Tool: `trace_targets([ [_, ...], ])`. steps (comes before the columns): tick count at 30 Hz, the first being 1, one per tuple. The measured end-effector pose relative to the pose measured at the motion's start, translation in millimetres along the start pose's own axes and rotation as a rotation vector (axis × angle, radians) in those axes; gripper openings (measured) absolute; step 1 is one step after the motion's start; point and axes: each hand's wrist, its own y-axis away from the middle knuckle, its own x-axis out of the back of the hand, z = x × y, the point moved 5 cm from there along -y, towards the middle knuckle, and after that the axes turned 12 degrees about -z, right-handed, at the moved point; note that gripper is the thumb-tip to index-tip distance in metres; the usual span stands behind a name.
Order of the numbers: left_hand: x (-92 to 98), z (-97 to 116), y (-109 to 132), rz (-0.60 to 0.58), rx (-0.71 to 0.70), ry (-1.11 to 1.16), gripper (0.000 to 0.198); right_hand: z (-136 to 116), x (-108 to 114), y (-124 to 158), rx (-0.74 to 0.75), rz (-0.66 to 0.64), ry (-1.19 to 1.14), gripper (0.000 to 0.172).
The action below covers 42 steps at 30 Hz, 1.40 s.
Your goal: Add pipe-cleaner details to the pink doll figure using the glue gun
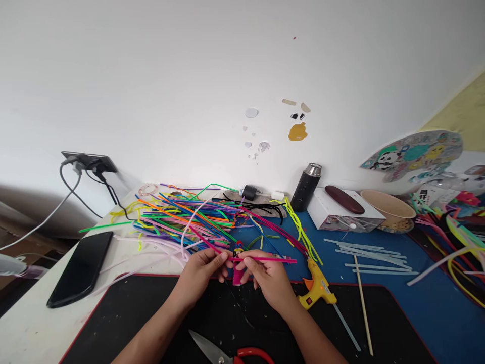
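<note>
A bright pink pipe cleaner [280,260] runs across between my hands, with one end slanting up to the left. My left hand [202,270] pinches it near a bend, thumb and fingers together. My right hand [269,278] grips it farther along, and its straight end sticks out to the right. Just behind, between the hands, a small figure with a magenta lower part [237,276] and a blue, red and yellow top shows in part; whether a hand touches it, I cannot tell. Red-handled scissors [210,349] lie open on the black mat [151,313] below my hands.
A yellow glue gun [318,285] lies right of my right hand. Beyond it are clear glue sticks [373,253] and a wooden stick [362,306]. Many coloured pipe cleaners [189,215] pile up behind. A black phone [81,270] lies left; a black flask [307,187] stands behind.
</note>
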Motion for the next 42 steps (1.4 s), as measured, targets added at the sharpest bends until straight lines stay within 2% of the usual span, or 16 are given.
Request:
trace_targets([
  [7, 1.6, 3, -1, 0.026, -0.006, -0.096, 0.053, -3, 3, 0, 0.000, 0.020, 0.051, 0.046],
  [19, -5.9, 1, -1, -0.041, -0.003, -0.157, 0.052, 2, -3, 1, 0.009, -0.015, 0.037, 0.042],
  [31, -10.7, 11, 4, -0.016, -0.025, -0.155, 0.053, 13, -13, 2, -0.047, -0.159, 0.102, 0.044],
  [42, -24.2, 8, 6, -0.135, 0.033, -0.012, 0.050, 10, -20, 4, -0.090, -0.268, 0.173, 0.031],
])
